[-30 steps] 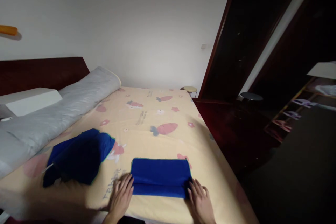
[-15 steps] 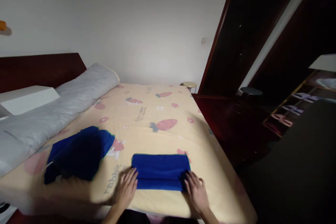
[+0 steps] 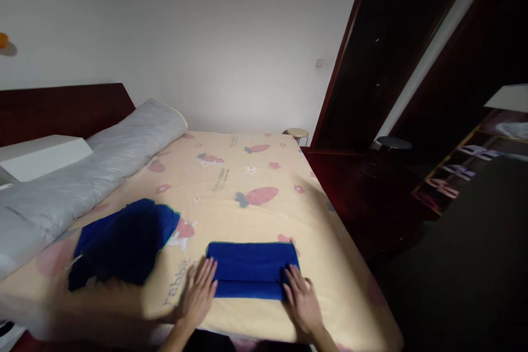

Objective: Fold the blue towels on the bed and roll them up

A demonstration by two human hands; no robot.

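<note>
A blue cloth (image 3: 251, 264) with green edging lies on the bed close to me, its near edge folded over into a strip. My left hand (image 3: 199, 291) rests flat on its left end, fingers stretched out. At the right end, my right hand (image 3: 303, 297) lies over the cloth's edge with its fingers extended. Neither hand grips the fabric. A second blue cloth (image 3: 124, 242) lies rumpled to the left, partly in shadow, with a small pale tag at its near side.
The bed (image 3: 264, 220) has a cream sheet with carrot and rabbit prints. Along the headboard (image 3: 61, 104) runs a rolled grey quilt (image 3: 124, 148), with a white box-like object (image 3: 47, 157) by it. Stools (image 3: 297, 133) and a shoe rack (image 3: 449, 176) stand beyond the bed's right edge.
My right hand has shifted slightly left and up onto the cloth. My left hand has moved up a little along the left end. The cloths look unchanged.
</note>
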